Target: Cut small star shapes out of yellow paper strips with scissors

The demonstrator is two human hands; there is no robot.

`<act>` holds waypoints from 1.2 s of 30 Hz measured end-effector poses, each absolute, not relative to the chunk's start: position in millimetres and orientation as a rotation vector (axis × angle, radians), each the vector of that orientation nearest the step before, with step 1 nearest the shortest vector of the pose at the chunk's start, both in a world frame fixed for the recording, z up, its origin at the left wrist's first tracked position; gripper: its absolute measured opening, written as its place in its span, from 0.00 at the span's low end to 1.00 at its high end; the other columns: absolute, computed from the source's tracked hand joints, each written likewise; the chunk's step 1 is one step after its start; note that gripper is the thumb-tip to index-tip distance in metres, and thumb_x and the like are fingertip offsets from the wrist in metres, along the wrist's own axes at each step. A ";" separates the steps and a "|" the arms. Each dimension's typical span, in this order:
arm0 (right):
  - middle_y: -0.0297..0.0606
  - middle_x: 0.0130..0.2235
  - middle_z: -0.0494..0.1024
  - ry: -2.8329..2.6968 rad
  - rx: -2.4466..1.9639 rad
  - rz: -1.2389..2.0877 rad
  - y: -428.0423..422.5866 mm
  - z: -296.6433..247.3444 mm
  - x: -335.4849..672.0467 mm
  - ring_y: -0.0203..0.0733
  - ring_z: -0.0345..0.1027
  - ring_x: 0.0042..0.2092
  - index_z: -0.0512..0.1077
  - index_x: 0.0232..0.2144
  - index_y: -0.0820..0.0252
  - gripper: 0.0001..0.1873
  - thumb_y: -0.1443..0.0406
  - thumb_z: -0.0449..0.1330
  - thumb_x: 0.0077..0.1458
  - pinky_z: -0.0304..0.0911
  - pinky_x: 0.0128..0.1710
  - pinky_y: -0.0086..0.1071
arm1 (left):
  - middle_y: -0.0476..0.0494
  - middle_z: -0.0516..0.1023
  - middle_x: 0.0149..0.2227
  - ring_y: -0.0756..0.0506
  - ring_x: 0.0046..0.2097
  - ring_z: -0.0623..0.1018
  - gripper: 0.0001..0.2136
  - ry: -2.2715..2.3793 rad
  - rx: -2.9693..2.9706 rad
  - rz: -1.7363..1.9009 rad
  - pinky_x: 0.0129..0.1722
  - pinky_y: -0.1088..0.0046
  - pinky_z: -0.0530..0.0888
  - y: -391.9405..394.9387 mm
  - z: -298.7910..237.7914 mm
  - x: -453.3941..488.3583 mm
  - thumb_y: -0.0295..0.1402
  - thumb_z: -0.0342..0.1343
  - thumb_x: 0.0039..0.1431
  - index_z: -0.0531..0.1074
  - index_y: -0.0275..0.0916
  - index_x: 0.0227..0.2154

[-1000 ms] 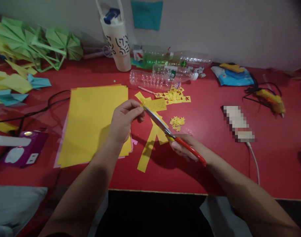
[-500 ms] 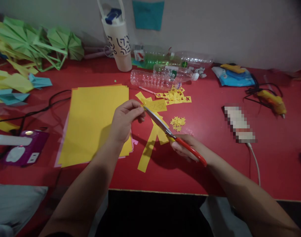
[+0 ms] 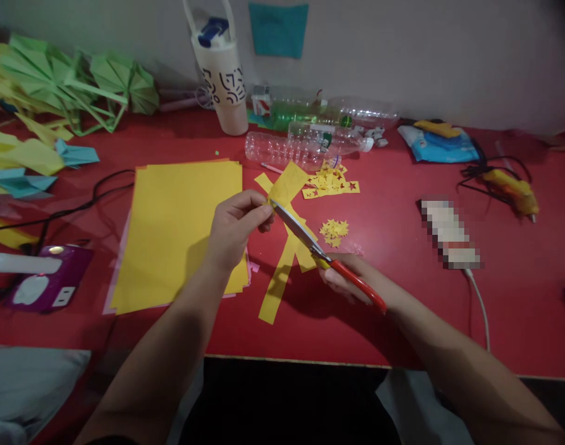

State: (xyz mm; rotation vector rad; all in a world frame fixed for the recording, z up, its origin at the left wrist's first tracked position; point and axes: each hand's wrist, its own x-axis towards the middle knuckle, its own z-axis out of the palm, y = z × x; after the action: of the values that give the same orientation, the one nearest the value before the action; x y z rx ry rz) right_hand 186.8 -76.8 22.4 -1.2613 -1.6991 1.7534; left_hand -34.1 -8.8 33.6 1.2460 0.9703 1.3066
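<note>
My left hand (image 3: 240, 224) pinches one end of a yellow paper strip (image 3: 290, 180), which points up and away to the right. In my right hand (image 3: 345, 278) are red-handled scissors (image 3: 319, 250), their blade tips meeting the strip right at my left fingertips. Whether the blades are apart cannot be made out. Below the scissors, more yellow paper strips (image 3: 276, 290) lie crossed on the table. A small pile of cut paper stars (image 3: 334, 231) sits to the right, and strips with star-shaped holes (image 3: 331, 184) lie behind it.
A stack of yellow paper (image 3: 180, 216) lies left. Plastic bottles (image 3: 282, 148) and a white tumbler (image 3: 231, 93) line the back. A glue gun (image 3: 512, 191) and a blurred-out device (image 3: 449, 233) with a cable are right. A purple power strip (image 3: 46, 278) and folded green paper (image 3: 46, 68) are left.
The yellow strip in my left hand has swung from pointing right to pointing up and right, uncovering part of the strips beneath. Both hands and the scissors stay nearly in place.
</note>
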 end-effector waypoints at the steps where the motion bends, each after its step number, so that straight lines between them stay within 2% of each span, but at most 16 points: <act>1: 0.25 0.20 0.57 -1.716 -1.244 1.742 -76.7 19.6 187.6 0.28 0.49 0.19 0.56 0.22 0.55 0.30 0.38 0.54 0.54 0.46 0.16 0.27 | 0.52 0.71 0.17 0.54 0.21 0.70 0.04 0.970 1.259 1.312 0.21 0.77 0.69 -8.9 33.4 -34.2 0.30 0.58 0.45 0.72 0.39 0.19; 10: 0.25 0.19 0.56 -1.782 -1.189 1.719 -74.8 18.5 192.0 0.29 0.48 0.20 0.56 0.22 0.55 0.29 0.39 0.55 0.55 0.45 0.16 0.28 | 0.52 0.71 0.18 0.53 0.22 0.70 0.04 0.958 1.316 1.306 0.22 0.77 0.70 -9.4 30.6 -36.6 0.30 0.59 0.46 0.72 0.39 0.20; 15: 0.23 0.19 0.56 -1.716 -1.191 1.796 -76.7 25.5 191.5 0.27 0.49 0.18 0.55 0.23 0.55 0.27 0.42 0.57 0.57 0.47 0.15 0.27 | 0.53 0.69 0.16 0.54 0.20 0.69 0.04 0.923 1.244 1.285 0.19 0.78 0.68 -8.4 32.7 -37.0 0.30 0.58 0.43 0.71 0.39 0.17; 25: 0.22 0.17 0.56 -1.652 -1.114 1.835 -77.9 7.8 194.4 0.26 0.47 0.15 0.57 0.23 0.55 0.27 0.42 0.56 0.57 0.46 0.12 0.24 | 0.53 0.69 0.14 0.55 0.18 0.67 0.03 0.950 1.146 1.257 0.17 0.79 0.66 -7.4 38.5 -35.8 0.29 0.58 0.37 0.70 0.39 0.15; 32: 0.22 0.17 0.56 -1.636 -1.137 1.872 -78.9 10.8 193.8 0.25 0.47 0.15 0.56 0.22 0.55 0.28 0.41 0.56 0.56 0.45 0.11 0.24 | 0.53 0.69 0.15 0.54 0.19 0.68 0.03 0.943 1.155 1.254 0.18 0.79 0.66 -7.8 37.0 -36.3 0.30 0.58 0.39 0.70 0.39 0.16; 36: 0.22 0.16 0.58 -1.650 -1.171 1.850 -79.2 10.7 191.1 0.26 0.48 0.15 0.57 0.23 0.56 0.28 0.40 0.55 0.56 0.44 0.12 0.25 | 0.53 0.70 0.17 0.54 0.21 0.69 0.04 0.935 1.211 1.272 0.20 0.78 0.68 -8.2 34.0 -35.4 0.31 0.58 0.43 0.70 0.39 0.17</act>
State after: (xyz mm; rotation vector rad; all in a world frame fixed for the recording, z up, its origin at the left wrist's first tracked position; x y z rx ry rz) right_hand 191.1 -79.2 10.7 -1.1712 -1.6496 1.8501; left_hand -35.4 -8.2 34.0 1.2114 0.9354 1.2719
